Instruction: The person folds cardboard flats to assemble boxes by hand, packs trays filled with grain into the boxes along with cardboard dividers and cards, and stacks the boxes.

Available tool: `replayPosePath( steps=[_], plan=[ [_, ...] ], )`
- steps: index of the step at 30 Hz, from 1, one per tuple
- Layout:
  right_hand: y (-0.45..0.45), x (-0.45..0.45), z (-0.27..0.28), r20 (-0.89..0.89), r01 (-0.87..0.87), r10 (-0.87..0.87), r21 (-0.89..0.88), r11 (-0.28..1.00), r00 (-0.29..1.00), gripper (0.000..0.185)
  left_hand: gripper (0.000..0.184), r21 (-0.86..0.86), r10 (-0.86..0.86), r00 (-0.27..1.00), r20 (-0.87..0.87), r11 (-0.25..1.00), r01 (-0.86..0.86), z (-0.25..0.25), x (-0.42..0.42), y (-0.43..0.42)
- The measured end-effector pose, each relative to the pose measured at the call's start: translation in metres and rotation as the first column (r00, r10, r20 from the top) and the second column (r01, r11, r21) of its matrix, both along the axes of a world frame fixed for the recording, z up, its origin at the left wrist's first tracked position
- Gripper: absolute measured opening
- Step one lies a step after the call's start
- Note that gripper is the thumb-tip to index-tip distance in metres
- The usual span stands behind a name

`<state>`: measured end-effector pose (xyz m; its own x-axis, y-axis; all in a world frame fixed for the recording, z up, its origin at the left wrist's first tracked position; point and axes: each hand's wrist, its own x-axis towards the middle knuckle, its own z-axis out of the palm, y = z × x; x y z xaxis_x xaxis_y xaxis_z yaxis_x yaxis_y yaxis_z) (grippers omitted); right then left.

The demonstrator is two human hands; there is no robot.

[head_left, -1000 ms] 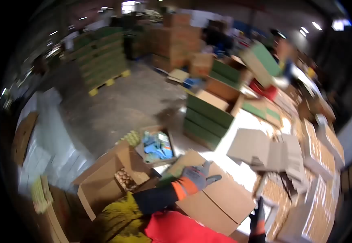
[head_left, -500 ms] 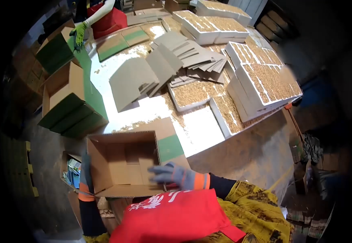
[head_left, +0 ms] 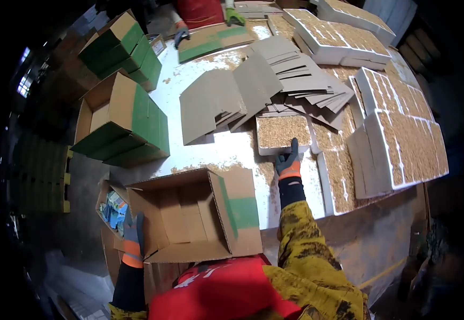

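An open cardboard box [head_left: 192, 213] with a green band stands right in front of me, and its inside shows bare walls and flaps. My left hand [head_left: 134, 234], in a grey glove with an orange cuff, holds the box's left wall. Across the table, my right hand [head_left: 288, 160] grips the near edge of a white tray [head_left: 274, 151] filled with brown granules. One finger lies over the tray's top; the underside of that hand is hidden. Grey cardboard sheets [head_left: 232, 98] lie beyond the tray.
Stacked filled white trays [head_left: 402, 152] stand on the right. Green-banded boxes [head_left: 120, 120] line the left side. A smaller box with blue packets [head_left: 116, 210] sits by my left hand. Opposite, a co-worker's gloved hands [head_left: 235, 17] touch a flattened carton [head_left: 216, 42].
My right hand has left the box's right side and reached forward to the filled tray. My left hand stays at the box. The view has shifted, and the co-worker's hand is now at the flattened carton.
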<state>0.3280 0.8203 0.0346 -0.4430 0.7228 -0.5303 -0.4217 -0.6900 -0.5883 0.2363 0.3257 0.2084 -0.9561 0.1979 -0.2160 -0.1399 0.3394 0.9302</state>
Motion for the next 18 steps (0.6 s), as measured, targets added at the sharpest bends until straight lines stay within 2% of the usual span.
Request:
replayPosePath(
  steps=[2,4,5,6,7,9,10,13,14,16,18],
  plan=[
    [-0.007,-0.01,0.038,0.101,0.05,-0.048,-0.016,0.999,0.994,0.056,0.047,-0.008,0.026,1.0,0.004,1.0,-0.026,-0.002,0.001,-0.003],
    [-0.005,-0.029,0.015,0.145,0.145,-0.152,0.057,0.988,0.978,0.049,0.048,0.025,0.061,0.998,-0.003,0.998,-0.061,-0.006,-0.002,-0.005],
    [0.004,-0.045,0.001,0.076,0.27,-0.262,-0.142,0.952,0.962,0.049,0.049,0.029,0.075,0.997,0.009,0.997,-0.075,-0.005,-0.002,-0.006],
    [-0.007,-0.05,0.02,0.137,0.354,-0.34,-0.093,0.931,0.93,0.055,0.05,0.034,0.087,0.996,0.022,0.996,-0.088,-0.004,-0.001,-0.005],
    [-0.011,-0.05,0.02,0.39,0.326,-0.33,0.08,0.942,0.86,0.061,0.051,0.041,0.094,0.995,0.038,0.995,-0.095,-0.003,0.0,-0.002],
    [-0.017,-0.04,0.024,0.391,0.34,-0.413,0.243,0.908,0.822,0.066,0.053,-0.01,0.026,1.0,0.004,1.0,-0.026,0.008,0.0,0.007],
    [-0.02,-0.025,0.02,0.371,0.358,-0.43,0.249,0.9,0.823,0.066,0.053,-0.036,-0.013,1.0,-0.001,0.999,0.013,0.013,0.003,0.008],
    [-0.042,0.039,0.032,0.217,0.412,-0.463,0.242,0.878,0.859,0.062,0.054,0.029,0.076,0.989,0.124,0.996,-0.08,0.01,0.001,0.007],
    [-0.051,0.069,0.034,0.218,0.352,-0.393,0.205,0.913,0.893,0.073,0.053,0.076,0.035,0.997,0.073,0.996,-0.04,0.006,0.002,0.005],
    [-0.069,0.119,0.054,0.201,0.286,-0.32,0.181,0.941,0.926,0.079,0.052,0.166,-0.032,0.999,-0.033,0.985,0.037,-0.003,0.004,-0.002],
    [-0.084,0.158,0.083,0.094,0.277,-0.311,0.268,0.923,0.946,0.069,0.051,0.132,-0.112,0.994,-0.007,0.985,0.112,-0.007,-0.002,-0.003]
  ],
)
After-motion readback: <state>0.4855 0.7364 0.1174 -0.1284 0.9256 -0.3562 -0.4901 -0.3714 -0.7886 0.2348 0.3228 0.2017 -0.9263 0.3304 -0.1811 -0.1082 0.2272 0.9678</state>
